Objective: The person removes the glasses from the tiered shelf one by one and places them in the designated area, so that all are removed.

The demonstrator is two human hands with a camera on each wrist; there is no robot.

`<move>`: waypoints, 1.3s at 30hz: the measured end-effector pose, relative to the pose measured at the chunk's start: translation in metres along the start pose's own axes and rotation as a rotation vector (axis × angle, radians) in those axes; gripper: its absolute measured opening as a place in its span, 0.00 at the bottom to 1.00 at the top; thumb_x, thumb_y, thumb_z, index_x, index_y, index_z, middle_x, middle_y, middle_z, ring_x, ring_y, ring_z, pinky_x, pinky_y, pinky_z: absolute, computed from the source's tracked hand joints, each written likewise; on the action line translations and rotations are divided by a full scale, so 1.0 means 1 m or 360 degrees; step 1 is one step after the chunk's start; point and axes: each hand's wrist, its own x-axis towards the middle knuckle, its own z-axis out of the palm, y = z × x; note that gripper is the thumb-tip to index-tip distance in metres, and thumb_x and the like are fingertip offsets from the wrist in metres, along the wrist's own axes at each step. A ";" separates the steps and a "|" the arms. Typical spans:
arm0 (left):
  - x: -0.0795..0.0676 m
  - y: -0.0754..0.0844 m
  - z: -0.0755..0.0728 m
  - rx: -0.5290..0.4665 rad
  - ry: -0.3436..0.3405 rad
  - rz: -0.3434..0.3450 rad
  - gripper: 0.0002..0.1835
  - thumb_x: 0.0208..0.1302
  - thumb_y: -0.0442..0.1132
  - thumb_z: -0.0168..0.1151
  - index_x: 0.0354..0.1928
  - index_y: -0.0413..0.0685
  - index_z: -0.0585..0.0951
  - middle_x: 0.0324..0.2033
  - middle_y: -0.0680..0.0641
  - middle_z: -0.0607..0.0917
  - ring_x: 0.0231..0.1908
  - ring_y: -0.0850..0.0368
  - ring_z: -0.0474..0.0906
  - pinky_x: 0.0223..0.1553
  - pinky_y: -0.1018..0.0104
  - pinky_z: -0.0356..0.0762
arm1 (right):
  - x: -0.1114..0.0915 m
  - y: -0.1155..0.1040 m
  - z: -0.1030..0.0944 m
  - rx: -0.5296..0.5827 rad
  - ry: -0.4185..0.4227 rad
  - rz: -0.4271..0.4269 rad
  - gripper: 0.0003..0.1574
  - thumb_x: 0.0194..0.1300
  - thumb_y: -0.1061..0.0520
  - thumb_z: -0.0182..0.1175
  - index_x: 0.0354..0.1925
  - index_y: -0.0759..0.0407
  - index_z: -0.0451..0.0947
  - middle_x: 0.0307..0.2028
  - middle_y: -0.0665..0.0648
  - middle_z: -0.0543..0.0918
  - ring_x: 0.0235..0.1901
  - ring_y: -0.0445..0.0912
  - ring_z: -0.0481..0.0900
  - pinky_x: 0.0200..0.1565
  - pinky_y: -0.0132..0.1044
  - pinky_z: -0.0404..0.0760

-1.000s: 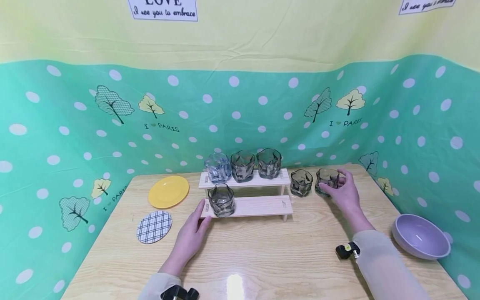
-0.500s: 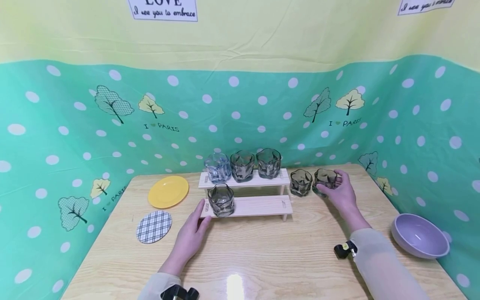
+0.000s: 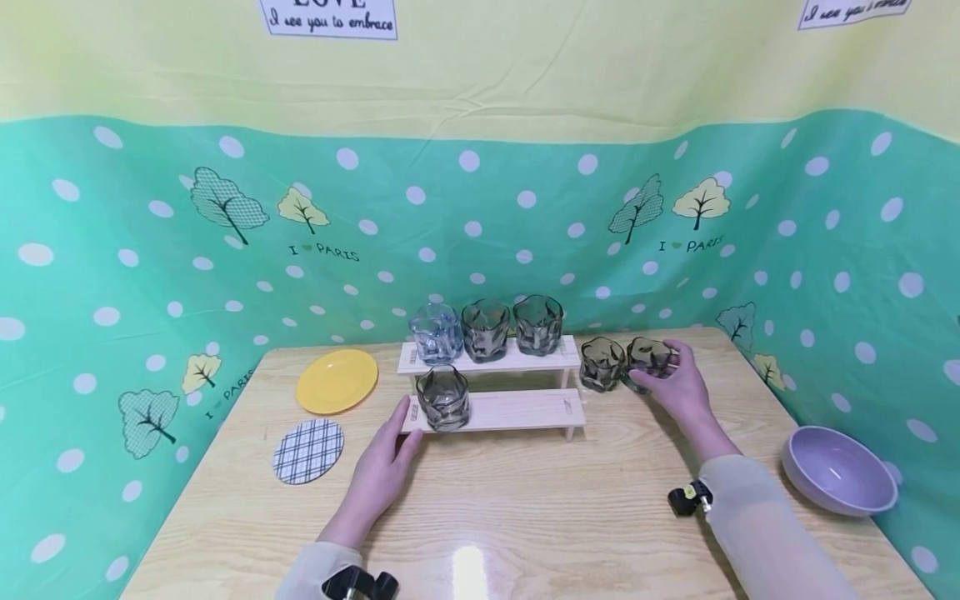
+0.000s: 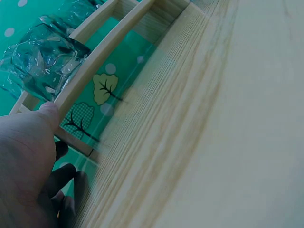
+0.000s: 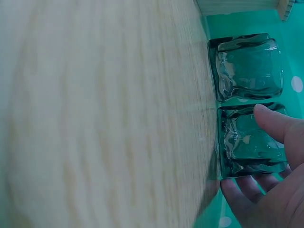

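My left hand (image 3: 384,467) holds the left end of the lower step of a two-tier wooden shelf (image 3: 517,410). In the left wrist view, its thumb (image 4: 48,111) lies at the board's edge beside a glass. One smoky glass (image 3: 444,400) stands on that step near this hand. At the right, my right hand (image 3: 684,385) grips another smoky glass (image 3: 647,358), thumb on the near side and fingers round the right side. This glass (image 5: 251,142) is upright on the table, close beside a similar glass (image 3: 602,364); whether they touch is unclear.
The upper step carries a bluish glass (image 3: 436,335) and two grey glasses (image 3: 486,332). Left of the shelf lie a yellow plate (image 3: 337,382) and a checked coaster (image 3: 308,452). A purple bowl (image 3: 840,471) stands at the right edge. Patterned cloth (image 3: 480,208) hangs behind.
My right hand has slid its glass a little to the left, up beside the neighbouring glass. The left hand and the shelf stay in place.
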 end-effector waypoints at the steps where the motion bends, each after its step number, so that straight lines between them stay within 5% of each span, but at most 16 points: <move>1: 0.000 0.000 0.000 -0.0001 -0.0001 -0.0001 0.38 0.88 0.54 0.54 0.90 0.53 0.57 0.82 0.32 0.66 0.80 0.31 0.63 0.81 0.34 0.58 | 0.000 0.000 0.000 0.0001 -0.0007 -0.0004 0.70 0.71 0.49 0.79 0.90 0.56 0.42 0.76 0.76 0.65 0.69 0.71 0.71 0.68 0.65 0.78; 12: 0.001 0.001 0.001 -0.0002 -0.0004 -0.0006 0.37 0.88 0.52 0.56 0.90 0.52 0.58 0.81 0.32 0.67 0.80 0.32 0.63 0.81 0.35 0.59 | -0.004 0.000 0.000 -0.0003 -0.0038 -0.0068 0.73 0.72 0.49 0.78 0.90 0.58 0.36 0.79 0.78 0.61 0.76 0.76 0.62 0.74 0.71 0.68; 20: 0.001 0.002 0.000 -0.0002 -0.0015 -0.0015 0.37 0.88 0.53 0.55 0.90 0.54 0.57 0.82 0.32 0.66 0.80 0.32 0.63 0.81 0.35 0.58 | -0.011 -0.006 -0.006 -0.0023 -0.0007 -0.0041 0.78 0.69 0.44 0.80 0.91 0.52 0.34 0.86 0.74 0.47 0.79 0.78 0.55 0.74 0.77 0.62; 39: 0.000 0.001 0.000 0.0003 0.0003 0.0002 0.37 0.88 0.52 0.56 0.90 0.53 0.57 0.81 0.32 0.67 0.80 0.31 0.63 0.81 0.35 0.59 | -0.048 -0.060 -0.005 -0.0029 0.0087 -0.0323 0.73 0.67 0.39 0.80 0.91 0.51 0.44 0.86 0.63 0.56 0.84 0.69 0.52 0.80 0.74 0.53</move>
